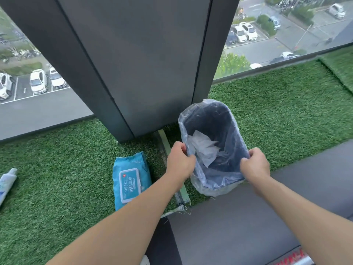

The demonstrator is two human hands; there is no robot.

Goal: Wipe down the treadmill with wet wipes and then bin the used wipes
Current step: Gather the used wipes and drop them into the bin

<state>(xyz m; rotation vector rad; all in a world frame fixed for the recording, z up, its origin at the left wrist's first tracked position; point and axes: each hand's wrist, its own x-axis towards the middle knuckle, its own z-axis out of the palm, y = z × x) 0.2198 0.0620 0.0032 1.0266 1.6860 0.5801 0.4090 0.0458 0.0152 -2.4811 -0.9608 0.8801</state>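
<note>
Both hands grip the bin liner (pixel 193 170) rim, fingers curled: left hand (pixel 179 161), right hand (pixel 255 165). Used wipe (pixel 204 148) inside bin (pixel 225 119); wipes pack (pixel 130 178) on grass (pixel 66 178).

both arms reach forward, left hand (pixel 179 162) and right hand (pixel 255 165) seemingly pinching the bin liner (pixel 203 186).

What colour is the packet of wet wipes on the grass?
The wet wipes packet is teal-blue with a white-rimmed flip lid, seen in the head view.
</note>
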